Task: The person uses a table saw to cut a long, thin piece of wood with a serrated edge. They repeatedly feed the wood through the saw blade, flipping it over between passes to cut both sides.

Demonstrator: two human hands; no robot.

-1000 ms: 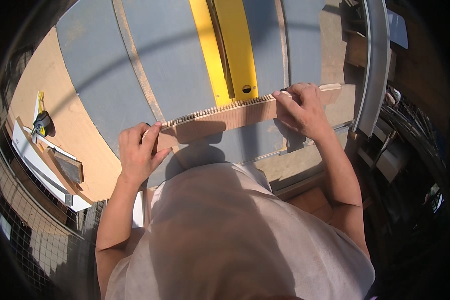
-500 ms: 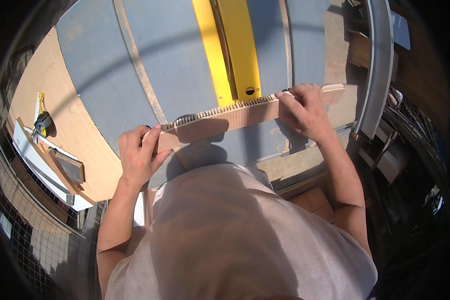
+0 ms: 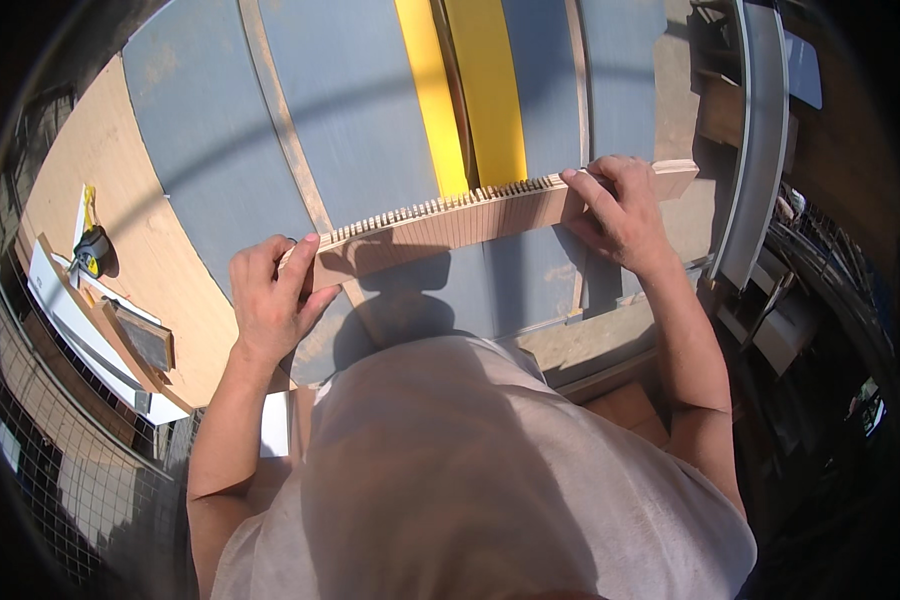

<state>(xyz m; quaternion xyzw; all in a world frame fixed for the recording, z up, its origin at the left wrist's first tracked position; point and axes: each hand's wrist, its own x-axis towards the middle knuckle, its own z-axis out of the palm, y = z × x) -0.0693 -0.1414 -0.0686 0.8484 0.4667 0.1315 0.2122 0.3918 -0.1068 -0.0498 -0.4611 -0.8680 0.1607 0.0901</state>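
Observation:
A long wooden board [image 3: 440, 230] with a row of close slots along its top edge spans the grey saw table [image 3: 340, 110], over the near end of the yellow throat plate [image 3: 425, 90]. My left hand [image 3: 275, 300] is closed on the board's left end, thumb and fingers around it. My right hand [image 3: 622, 212] grips it a little short of the right end, which sticks out past my fingers. The board casts a shadow on the table toward me.
A plywood side surface [image 3: 190, 330] at left holds a tape measure [image 3: 92, 250], a white board [image 3: 60, 310] and a framed dark piece [image 3: 140, 335]. A metal rail [image 3: 760, 140] runs along the right, beside piled offcuts [image 3: 780, 320]. Wire mesh [image 3: 60, 460] shows at lower left.
The board and both hands have shifted slightly upward in the view, away from my body, the left hand also a little to the left. Both grips look the same.

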